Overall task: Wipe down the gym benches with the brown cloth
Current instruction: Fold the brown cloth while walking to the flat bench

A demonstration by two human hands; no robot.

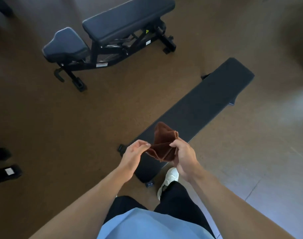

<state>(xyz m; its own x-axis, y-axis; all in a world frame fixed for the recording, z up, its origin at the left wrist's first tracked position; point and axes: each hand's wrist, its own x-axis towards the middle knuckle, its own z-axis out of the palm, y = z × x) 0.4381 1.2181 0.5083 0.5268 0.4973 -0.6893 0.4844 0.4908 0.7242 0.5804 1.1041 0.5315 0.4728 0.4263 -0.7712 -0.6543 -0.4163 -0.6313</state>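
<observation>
Both hands hold the folded brown terry cloth (162,144) above the near end of the long flat black padded bench (199,107), left hand (132,156) pinching one edge, right hand (183,156) gripping the other, seemingly arranging it for wiping.

No text legible — adjustable bench (112,31) frame carries yellow warning triangle, white stickers — unreadable

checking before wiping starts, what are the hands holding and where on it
Both hold the brown cloth above the flat bench: the left hand pinches its left edge, the right hand grips its right side.
</observation>
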